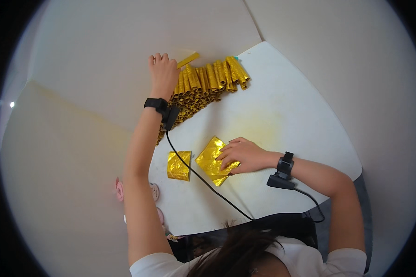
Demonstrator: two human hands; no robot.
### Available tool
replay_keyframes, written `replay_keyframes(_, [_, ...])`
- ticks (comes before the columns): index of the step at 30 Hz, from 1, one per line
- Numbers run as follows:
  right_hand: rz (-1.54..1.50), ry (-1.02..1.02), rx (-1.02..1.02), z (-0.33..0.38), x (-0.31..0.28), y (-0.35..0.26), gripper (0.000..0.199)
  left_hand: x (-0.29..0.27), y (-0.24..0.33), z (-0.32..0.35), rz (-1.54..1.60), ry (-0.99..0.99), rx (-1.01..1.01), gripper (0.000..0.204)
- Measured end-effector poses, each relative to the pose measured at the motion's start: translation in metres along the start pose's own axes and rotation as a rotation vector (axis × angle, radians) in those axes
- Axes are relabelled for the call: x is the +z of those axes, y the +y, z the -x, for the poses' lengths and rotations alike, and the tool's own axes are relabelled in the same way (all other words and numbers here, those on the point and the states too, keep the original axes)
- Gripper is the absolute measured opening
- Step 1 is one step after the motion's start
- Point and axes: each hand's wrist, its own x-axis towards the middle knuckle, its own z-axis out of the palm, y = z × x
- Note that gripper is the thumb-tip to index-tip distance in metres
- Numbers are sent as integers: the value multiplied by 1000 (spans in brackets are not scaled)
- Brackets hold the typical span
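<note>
My left hand (163,69) is stretched to the far end of the table with its fingers curled. From its thumb side sticks out a gold foil paper roll (188,60), which it appears to grip. Just below and to the right lies a stacked heap of similar gold rolls (208,78), partly hidden by my wrist. My right hand (245,156) rests nearer to me, its fingers extended over a flat gold foil sheet (211,152) that lies turned cornerwise. Left of that sheet sits a smaller squarish stack of gold foil paper (179,171).
Everything lies on a white table (259,198) set against pale walls. A black cable (203,181) runs from the left wrist's black device (170,116) across the foil stack. Another device (282,177) is strapped to my right wrist. Pink-and-white round items (154,191) stand beside my left forearm.
</note>
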Motion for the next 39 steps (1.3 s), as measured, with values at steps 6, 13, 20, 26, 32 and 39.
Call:
replay_keyframes(6, [13, -47, 42, 2, -5, -6, 21, -41, -24, 32, -183, -11, 55, 40])
replay_keyframes(13, [22, -42, 14, -6, -2, -7, 23, -26, -36, 62, 66, -121, -146, 54])
replay_keyframes(20, [182, -2, 40, -5, -7, -9, 55, -41, -13, 160, 675, -319, -487, 46])
replay_keyframes(26, [50, 18, 222, -10, -5, -10, 44, -28, 29, 267, 841, -644, -461, 72])
replay_keyframes(32, [-113, 111, 259, -18, -1, -11, 30, -7, 53, 312, 863, -614, -476, 89])
replay_keyframes(39, [-464, 129, 508, -19, -5, -18, 24, 7, 49, 293, 1187, -133, -553, 50])
